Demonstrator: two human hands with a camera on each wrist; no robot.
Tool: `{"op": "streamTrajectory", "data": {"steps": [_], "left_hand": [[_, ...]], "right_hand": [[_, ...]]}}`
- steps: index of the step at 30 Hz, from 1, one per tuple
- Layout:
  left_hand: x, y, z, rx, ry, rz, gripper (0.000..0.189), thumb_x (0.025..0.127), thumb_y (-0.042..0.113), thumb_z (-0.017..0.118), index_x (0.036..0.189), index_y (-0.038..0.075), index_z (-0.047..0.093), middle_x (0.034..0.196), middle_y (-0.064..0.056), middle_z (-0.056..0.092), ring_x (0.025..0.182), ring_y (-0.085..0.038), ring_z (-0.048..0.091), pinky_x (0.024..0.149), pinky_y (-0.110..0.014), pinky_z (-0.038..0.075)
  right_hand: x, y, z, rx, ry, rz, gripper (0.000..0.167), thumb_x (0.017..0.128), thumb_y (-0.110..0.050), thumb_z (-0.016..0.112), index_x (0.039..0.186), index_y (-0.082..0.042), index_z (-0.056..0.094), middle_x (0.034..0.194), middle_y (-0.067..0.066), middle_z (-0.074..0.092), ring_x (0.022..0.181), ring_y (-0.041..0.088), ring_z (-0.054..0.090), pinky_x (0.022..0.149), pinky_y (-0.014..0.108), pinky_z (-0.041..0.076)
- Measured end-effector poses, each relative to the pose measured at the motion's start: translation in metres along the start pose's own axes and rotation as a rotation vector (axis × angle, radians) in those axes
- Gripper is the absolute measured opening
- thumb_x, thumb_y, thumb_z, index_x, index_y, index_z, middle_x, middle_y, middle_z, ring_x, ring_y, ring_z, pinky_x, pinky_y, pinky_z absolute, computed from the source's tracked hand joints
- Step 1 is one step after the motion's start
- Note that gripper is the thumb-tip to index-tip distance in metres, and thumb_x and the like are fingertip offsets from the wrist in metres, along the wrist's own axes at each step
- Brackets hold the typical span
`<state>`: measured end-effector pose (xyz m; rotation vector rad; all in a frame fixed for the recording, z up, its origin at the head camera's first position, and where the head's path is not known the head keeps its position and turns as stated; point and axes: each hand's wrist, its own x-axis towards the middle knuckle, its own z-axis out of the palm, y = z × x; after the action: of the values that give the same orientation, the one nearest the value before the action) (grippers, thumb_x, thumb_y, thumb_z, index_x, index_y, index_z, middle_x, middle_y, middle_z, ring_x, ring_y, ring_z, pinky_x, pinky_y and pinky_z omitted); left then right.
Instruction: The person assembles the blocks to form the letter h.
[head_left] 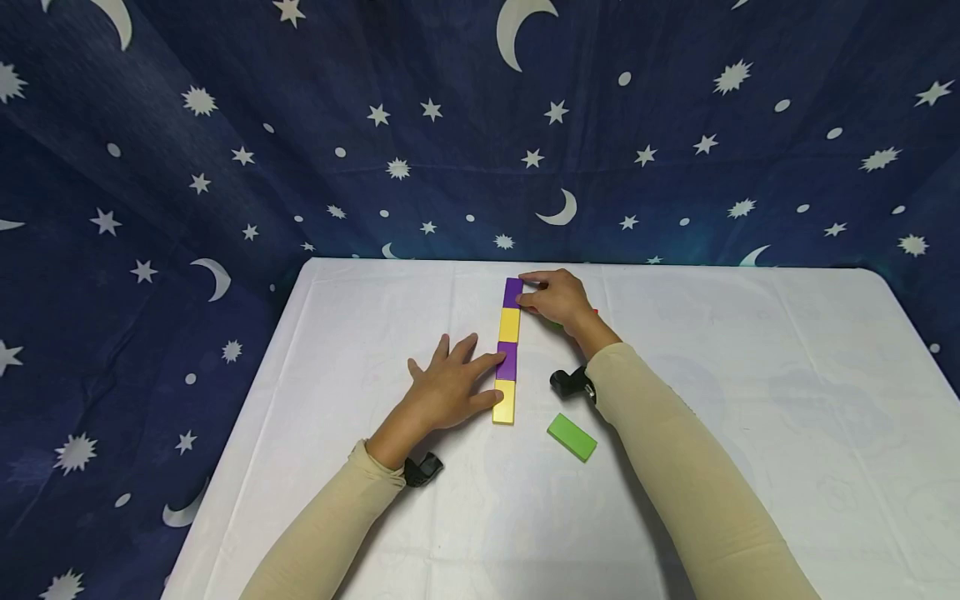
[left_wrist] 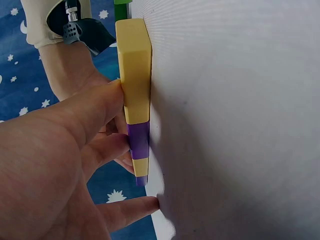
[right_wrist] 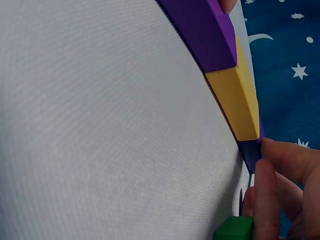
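Observation:
Purple and yellow rectangular blocks lie end to end in one straight row, colours alternating. My left hand [head_left: 450, 387] has its fingers spread; its thumb touches the nearest yellow block [head_left: 505, 408] and its index finger touches the nearer purple block [head_left: 506, 367]. Beyond that lies another yellow block [head_left: 510, 326], clear of both hands. At the far end, my right hand [head_left: 558, 298] holds the last purple block [head_left: 512, 292] with thumb and index finger at its right side and far corner. The right wrist view shows these fingertips against that purple block [right_wrist: 250, 154].
A green block [head_left: 572, 437] lies slanted to the right of the row's near end. Another green block [right_wrist: 234, 228] sits under the right hand, mostly hidden in the head view, with a bit of red [head_left: 596, 312] beside it. A starry curtain [head_left: 450, 125] hangs behind the white table [head_left: 750, 417].

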<state>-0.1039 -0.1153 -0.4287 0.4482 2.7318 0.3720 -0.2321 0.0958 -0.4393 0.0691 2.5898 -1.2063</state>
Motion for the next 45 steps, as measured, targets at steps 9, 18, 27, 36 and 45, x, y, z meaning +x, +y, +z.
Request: {"op": "streamTrajectory", "data": {"steps": [9,18,27,36,45], "left_hand": [[-0.001,0.001,0.000,-0.014,-0.005,0.001,0.063,0.096,0.058,0.062,0.153,0.043,0.044,0.169,-0.009,0.025,0.155,-0.052,0.014,0.100,-0.090,0.018],[-0.001,0.001,0.001,-0.007,-0.015,-0.001,0.063,0.096,0.060,0.061,0.154,0.044,0.041,0.170,-0.008,0.024,0.155,-0.051,0.013,0.101,-0.090,0.017],[-0.001,0.002,0.001,-0.011,-0.016,0.003,0.064,0.096,0.060,0.061,0.154,0.044,0.041,0.170,-0.008,0.023,0.156,-0.050,0.012,0.102,-0.089,0.017],[0.000,0.001,0.002,-0.021,-0.022,-0.002,0.063,0.096,0.059,0.061,0.154,0.045,0.041,0.170,-0.007,0.023,0.156,-0.050,0.011,0.103,-0.089,0.016],[-0.001,0.000,-0.001,-0.018,-0.022,-0.008,0.063,0.096,0.058,0.062,0.154,0.045,0.041,0.170,-0.008,0.023,0.156,-0.050,0.011,0.103,-0.089,0.015]], "right_hand": [[0.000,0.001,-0.001,-0.024,-0.012,-0.018,0.053,0.089,-0.031,0.074,0.141,-0.024,0.064,0.127,0.015,0.059,0.120,0.030,0.048,0.111,0.048,0.040],[-0.001,0.003,-0.002,-0.028,-0.019,-0.015,0.054,0.090,-0.031,0.074,0.143,-0.024,0.062,0.127,0.015,0.058,0.122,0.030,0.047,0.113,0.048,0.039],[-0.004,0.005,-0.003,0.258,0.025,0.066,0.051,0.094,-0.023,0.075,0.144,-0.021,0.061,0.110,0.008,0.052,0.093,0.017,0.068,0.087,0.028,0.059],[-0.010,0.009,-0.008,0.675,0.063,0.085,0.042,0.097,-0.011,0.070,0.138,-0.008,0.063,0.100,0.006,0.057,0.077,0.011,0.067,0.075,0.020,0.060],[-0.025,0.006,-0.031,0.651,0.071,0.091,0.038,0.099,-0.017,0.067,0.136,-0.006,0.062,0.113,0.007,0.063,0.093,0.017,0.063,0.082,0.020,0.059]]}}
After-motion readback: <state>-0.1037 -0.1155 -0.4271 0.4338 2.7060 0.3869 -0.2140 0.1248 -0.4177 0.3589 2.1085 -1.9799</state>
